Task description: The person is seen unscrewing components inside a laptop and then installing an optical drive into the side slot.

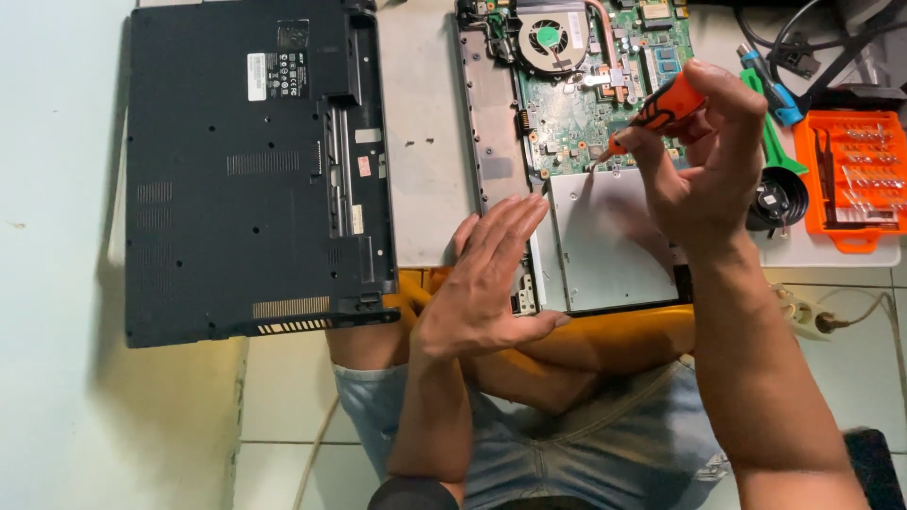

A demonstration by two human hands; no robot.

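The right hand is closed around a small orange-and-black plastic screwdriver, fingers pinched on its handle, with the tip angled down onto the lower edge of the green circuit board of an opened laptop chassis. The left hand holds nothing; its fingers are straight and spread flat, resting just beside the chassis frame near the silver metal drive bay. From this angle I cannot tell whether the tip sits squarely in a screw head. If it rides crooked, it could slip and scrape the board or round off the screw, and a loosened screw could roll under the round black cooling fan or off the edge onto the person's lap. The left hand only rests beside the frame, so a hard push may shift the chassis. The black plastic bottom cover lies well apart to the left. An orange tray of screwdriver bits, a green plastic pry tool and black cables lie to the right. All of it rests on a low, pale tabletop above a pale tiled floor, where the person sits cross-legged in denim shorts; a white power strip lies nearby.
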